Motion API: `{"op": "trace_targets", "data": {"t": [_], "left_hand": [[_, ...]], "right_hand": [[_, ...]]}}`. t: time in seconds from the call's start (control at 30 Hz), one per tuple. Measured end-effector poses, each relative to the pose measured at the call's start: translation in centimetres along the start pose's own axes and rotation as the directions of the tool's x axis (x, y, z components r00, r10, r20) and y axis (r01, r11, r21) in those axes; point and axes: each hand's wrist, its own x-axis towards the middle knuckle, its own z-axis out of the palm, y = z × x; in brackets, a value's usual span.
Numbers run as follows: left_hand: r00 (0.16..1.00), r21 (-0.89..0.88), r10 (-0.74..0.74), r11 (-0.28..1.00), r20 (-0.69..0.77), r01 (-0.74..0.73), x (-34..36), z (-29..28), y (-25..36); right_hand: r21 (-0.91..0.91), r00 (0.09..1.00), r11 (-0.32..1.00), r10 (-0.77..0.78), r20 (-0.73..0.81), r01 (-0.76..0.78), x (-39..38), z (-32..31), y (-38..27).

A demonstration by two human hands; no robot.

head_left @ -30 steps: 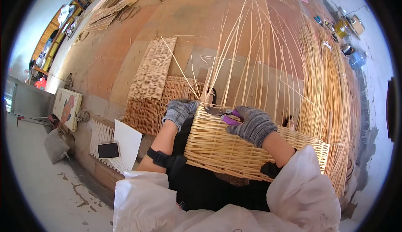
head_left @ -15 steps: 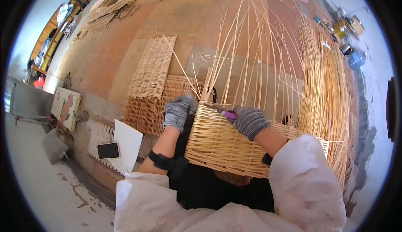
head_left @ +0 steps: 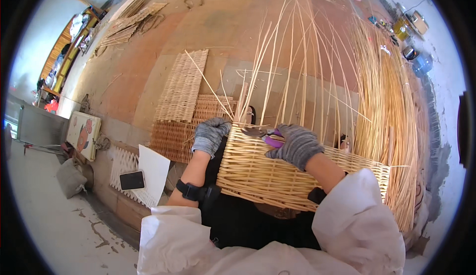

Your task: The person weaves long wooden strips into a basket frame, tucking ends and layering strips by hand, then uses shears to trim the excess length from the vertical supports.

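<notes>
A woven wicker panel (head_left: 277,176) lies across my lap, with long bare rods (head_left: 303,61) fanning out from its far edge. My right hand (head_left: 297,146), in a grey knit glove, grips purple-handled pruning shears (head_left: 271,138). Their dark curved blades point left, over the panel's far left corner. At that corner my left hand (head_left: 211,136), also gloved, is closed with its fingertips by the upright wooden strip (head_left: 243,99). What it pinches is hidden. A thin strand runs along the panel's top edge between both hands.
Finished woven pieces (head_left: 181,89) lie on the floor to the left. A phone (head_left: 132,180) rests by a white sheet (head_left: 154,168) nearer me. Bundled long rods (head_left: 384,106) line the right side. A cartoon-printed box (head_left: 83,135) stands far left.
My right hand has turned and shifted slightly, so the shears' blades and both purple handles now show more fully. My left hand stays at the corner. The whole view has tilted a little.
</notes>
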Motion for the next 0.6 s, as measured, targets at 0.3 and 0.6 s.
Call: {"op": "trace_targets", "data": {"t": [0.3,0.6], "left_hand": [[0.998,-0.108,0.04,0.994,0.044,-0.035,0.0,-0.2,-0.1],[0.999,-0.146,0.012,0.989,0.038,-0.006,0.0,0.7,0.4]], "right_hand": [[-0.109,0.984,0.993,0.05,0.168,-0.032,2.0,-1.5,-2.3],[-0.059,0.981,0.993,0.108,0.161,-0.1,4.8,0.5,-0.6]]}}
